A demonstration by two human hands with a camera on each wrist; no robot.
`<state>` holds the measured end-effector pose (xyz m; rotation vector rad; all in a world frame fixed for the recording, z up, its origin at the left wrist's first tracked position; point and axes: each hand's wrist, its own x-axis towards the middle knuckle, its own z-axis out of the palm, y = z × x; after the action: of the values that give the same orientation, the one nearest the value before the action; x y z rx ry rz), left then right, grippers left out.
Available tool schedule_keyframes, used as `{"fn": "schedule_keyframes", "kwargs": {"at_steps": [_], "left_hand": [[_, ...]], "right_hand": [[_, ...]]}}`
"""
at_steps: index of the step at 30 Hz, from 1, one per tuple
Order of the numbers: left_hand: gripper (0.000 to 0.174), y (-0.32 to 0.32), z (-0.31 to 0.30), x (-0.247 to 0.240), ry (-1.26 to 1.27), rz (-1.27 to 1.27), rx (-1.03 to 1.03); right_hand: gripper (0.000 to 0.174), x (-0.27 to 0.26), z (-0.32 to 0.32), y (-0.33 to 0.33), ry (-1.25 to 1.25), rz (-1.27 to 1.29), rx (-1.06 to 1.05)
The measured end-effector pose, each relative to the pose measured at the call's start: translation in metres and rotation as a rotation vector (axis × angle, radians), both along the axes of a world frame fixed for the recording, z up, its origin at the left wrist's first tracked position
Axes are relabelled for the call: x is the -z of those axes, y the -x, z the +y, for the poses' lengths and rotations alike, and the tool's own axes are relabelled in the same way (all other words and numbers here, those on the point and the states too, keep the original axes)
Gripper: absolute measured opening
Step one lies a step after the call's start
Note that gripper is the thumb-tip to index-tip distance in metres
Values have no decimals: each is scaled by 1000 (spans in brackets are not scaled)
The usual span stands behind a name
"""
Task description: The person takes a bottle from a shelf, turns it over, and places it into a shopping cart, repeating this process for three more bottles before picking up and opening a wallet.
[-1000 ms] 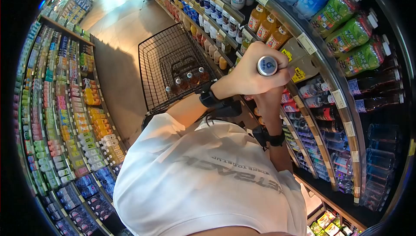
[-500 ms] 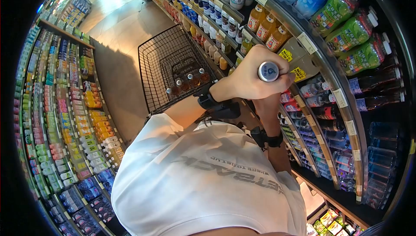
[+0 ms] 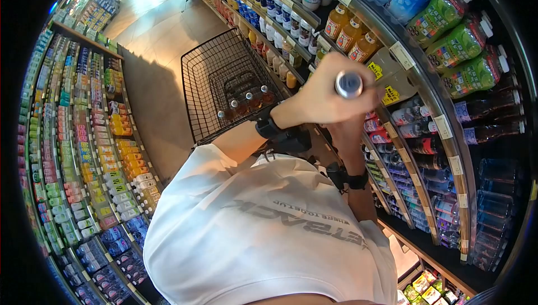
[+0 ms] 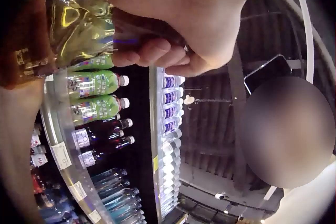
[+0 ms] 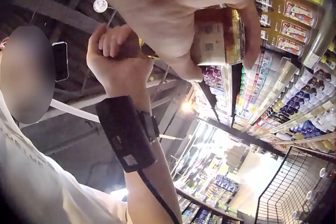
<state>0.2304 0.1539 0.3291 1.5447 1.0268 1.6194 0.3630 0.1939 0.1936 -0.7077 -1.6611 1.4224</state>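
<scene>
Head view: I am gripping the silver-capped, amber plastic drink bottle [image 3: 348,84] by its top with my left hand [image 3: 322,98], beside the drinks shelf [image 3: 404,57]; left wrist view: I am curling my fingers [image 4: 152,51] snugly round it; right wrist view: my right hand [image 5: 157,14] is clasping its labelled body, which should be steadying it.

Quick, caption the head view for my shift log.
Left hand grips a capped bottle near its top, right hand beneath, beside drink shelves; a wire cart ahead holds more bottles.

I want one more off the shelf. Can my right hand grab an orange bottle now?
Probably not yet: the right hand grips the bottle with the left hand. The orange bottles sit close, unblocked.
</scene>
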Motion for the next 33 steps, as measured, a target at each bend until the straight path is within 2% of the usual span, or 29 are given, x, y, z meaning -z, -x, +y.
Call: {"fn": "schedule_keyframes", "kwargs": {"at_steps": [2, 3, 5, 6, 9, 10, 12, 13, 15, 16, 18, 22, 25, 28, 31, 32, 33], "left_hand": [[38, -2, 0, -12, 276, -224, -113], [34, 5, 8, -1, 261, -398, -112], [29, 22, 18, 8, 182, -583, -72], [38, 27, 19, 6, 220, -634, -105], [28, 39, 28, 19, 196, -809, 25], [20, 39, 29, 21, 179, -810, 54], [24, 34, 27, 16, 170, -769, 124], [27, 31, 27, 13, 166, -751, 159], [35, 32, 26, 14, 181, -722, 260], [36, 29, 24, 12, 166, -729, 292], [38, 25, 20, 10, 125, -701, 313], [39, 21, 13, 9, 48, -555, 259], [35, 26, 6, 11, 16, -422, 147], [30, 32, -6, 12, -22, -258, -31], [24, 34, -24, 13, 50, -249, -156], [25, 35, -31, 14, 97, -274, -196], [27, 39, -39, 15, 118, -176, -207]], "right_hand": [[63, -12, -1, -6, 13, -60, -65], [68, -22, -2, -8, 18, -90, -98], [67, -26, -6, -13, 39, -112, -68], [65, -27, -8, -16, 49, -105, -40], [60, -28, -10, -25, 171, 48, -57], [56, -28, -11, -29, 205, 41, -62], [53, -25, -11, -38, 278, 29, -68], [55, -20, -7, -44, 356, 79, -196], [66, -12, -1, -54, 510, 173, -456], [80, -15, -8, -50, 518, 171, -383], [82, -12, -4, -51, 563, 269, -466], [87, -10, -2, -51, 580, 314, -545], [75, -15, -7, -47, 620, 192, -461], [56, -20, -15, -30, 329, 119, -208], [49, -9, -15, -24, 217, -20, -303], [58, -16, -11, -27, 297, -42, -411], [63, -14, -10, -26, 371, -4, -522]]}}
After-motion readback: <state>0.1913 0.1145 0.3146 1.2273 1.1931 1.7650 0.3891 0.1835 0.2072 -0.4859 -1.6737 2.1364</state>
